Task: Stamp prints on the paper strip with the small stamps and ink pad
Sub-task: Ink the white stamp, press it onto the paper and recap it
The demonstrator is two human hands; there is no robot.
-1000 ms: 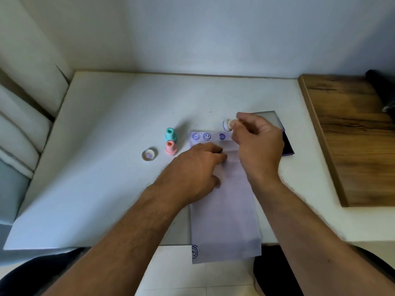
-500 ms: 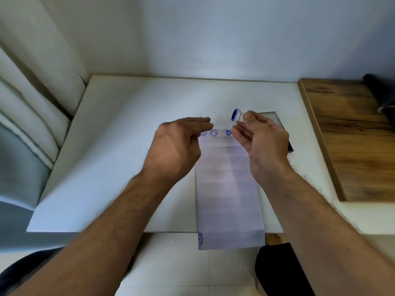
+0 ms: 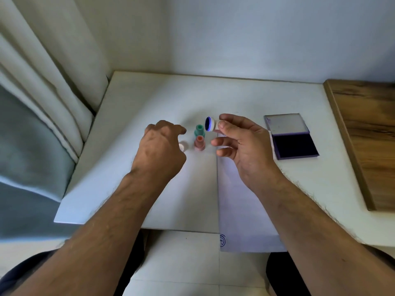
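Blue ink is showing on the face of a small white stamp (image 3: 210, 124) that we are pinching between the thumb and forefinger of our right hand (image 3: 241, 146), holding it above the table (image 3: 149, 99) with its inked face turned left. Our left hand (image 3: 160, 148) is hovering with loosely curled fingers, gripping nothing, just beside a white cap (image 3: 183, 145). Between the hands, a green stamp (image 3: 199, 130) and a pink stamp (image 3: 199, 142) are standing upright, the green one behind the pink. Beneath our right wrist the paper strip (image 3: 239, 201) is lying flat and hanging over the table's near edge, carrying one round blue print (image 3: 222, 240) at that end; we are finding no readable writing on it. Right of the hand, the ink pad (image 3: 296, 146) is sitting open beside a wooden board (image 3: 367, 133).
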